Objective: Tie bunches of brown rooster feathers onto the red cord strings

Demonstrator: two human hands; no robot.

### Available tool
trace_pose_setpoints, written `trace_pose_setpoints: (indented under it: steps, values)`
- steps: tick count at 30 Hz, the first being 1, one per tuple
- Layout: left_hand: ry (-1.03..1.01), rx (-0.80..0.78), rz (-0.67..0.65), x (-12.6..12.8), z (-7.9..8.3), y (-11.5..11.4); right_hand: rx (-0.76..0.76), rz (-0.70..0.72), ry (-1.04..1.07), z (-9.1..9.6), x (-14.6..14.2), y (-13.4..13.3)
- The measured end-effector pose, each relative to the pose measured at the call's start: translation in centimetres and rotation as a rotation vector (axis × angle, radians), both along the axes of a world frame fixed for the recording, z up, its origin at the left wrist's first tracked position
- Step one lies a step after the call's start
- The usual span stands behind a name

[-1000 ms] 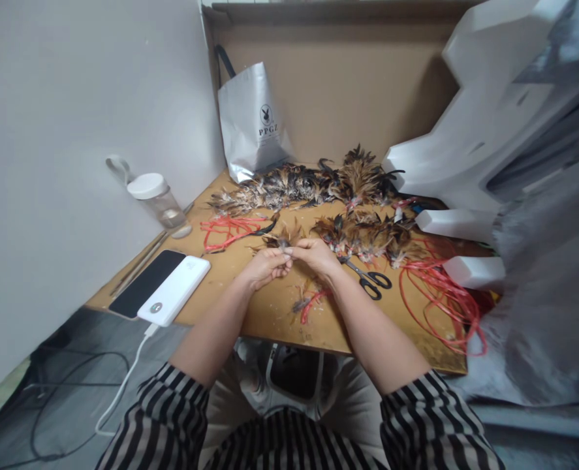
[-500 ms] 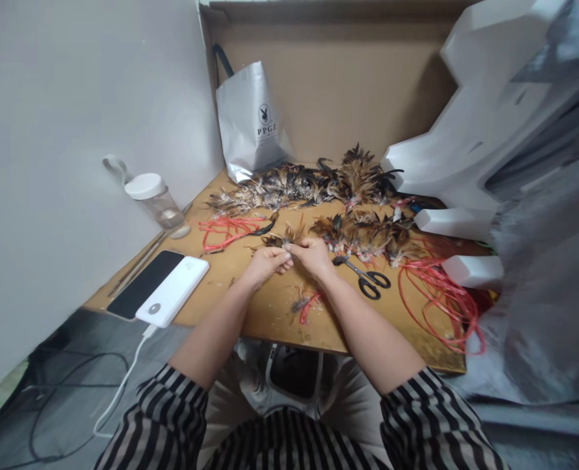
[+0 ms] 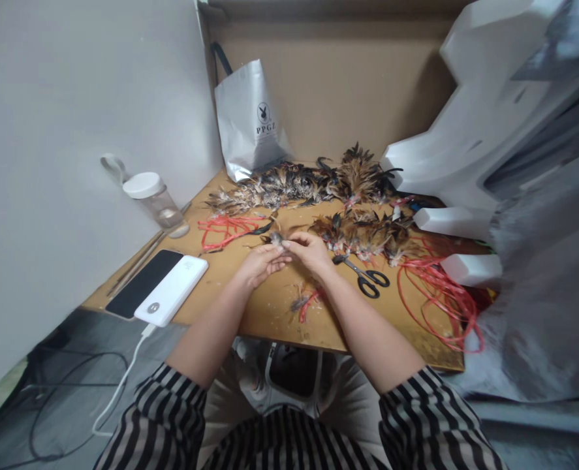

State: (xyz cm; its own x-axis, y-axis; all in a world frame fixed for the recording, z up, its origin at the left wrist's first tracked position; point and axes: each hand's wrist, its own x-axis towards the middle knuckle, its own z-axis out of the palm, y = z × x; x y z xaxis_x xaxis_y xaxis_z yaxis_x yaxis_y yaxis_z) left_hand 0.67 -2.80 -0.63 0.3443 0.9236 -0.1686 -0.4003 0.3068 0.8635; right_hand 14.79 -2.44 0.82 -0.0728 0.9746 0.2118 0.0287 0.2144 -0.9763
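Between my two hands, over the middle of the table, is a small bunch of brown and grey feathers (image 3: 280, 236). My left hand (image 3: 264, 262) pinches the bunch with thumb and forefinger, its other fingers curled loosely. From the other side, my right hand (image 3: 309, 252) pinches the same bunch, its thumb meeting the left fingertips. The quill ends are hidden by the fingers. Just past my right hand lies a row of brown feather bunches (image 3: 362, 235). Black-handled scissors (image 3: 367, 277) rest right of my right wrist. A scrap of red string with feather bits (image 3: 309, 305) lies between my forearms.
A longer feather pile (image 3: 289, 186) runs along the back, before a silver bag (image 3: 250, 124). Red strings (image 3: 228, 230) lie at left, and a red string tangle (image 3: 440, 300) at right. A phone (image 3: 145, 284), white power bank (image 3: 172, 290) and bottle (image 3: 155, 199) stand left. White foam (image 3: 470, 130) borders the right.
The feather bunch has turned in my fingers, and its grey base now shows. My left hand has shifted slightly left and its fingers have loosened a little.
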Motion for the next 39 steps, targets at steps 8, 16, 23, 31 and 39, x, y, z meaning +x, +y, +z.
trace_pose_setpoints:
  steps: [8,16,23,31,39]
  values:
    - [-0.155,-0.158,0.048,-0.6,0.1,0.4,0.453,-0.066,-0.562,0.4,0.5,-0.9]
    - [-0.174,-0.196,0.065,-0.3,-0.2,0.3,0.620,-0.139,-0.971,0.9,-0.4,-1.7]
    - [-0.132,-0.141,0.084,-0.2,0.0,0.2,0.601,-0.123,-0.949,0.7,-0.2,-1.5]
    - [-0.075,-0.076,0.086,-0.2,0.3,0.2,0.504,-0.091,-0.788,0.8,0.1,-1.2]
    - [-0.077,-0.014,0.215,-1.1,0.4,0.9,0.185,-0.273,-0.409,-0.5,3.2,1.5]
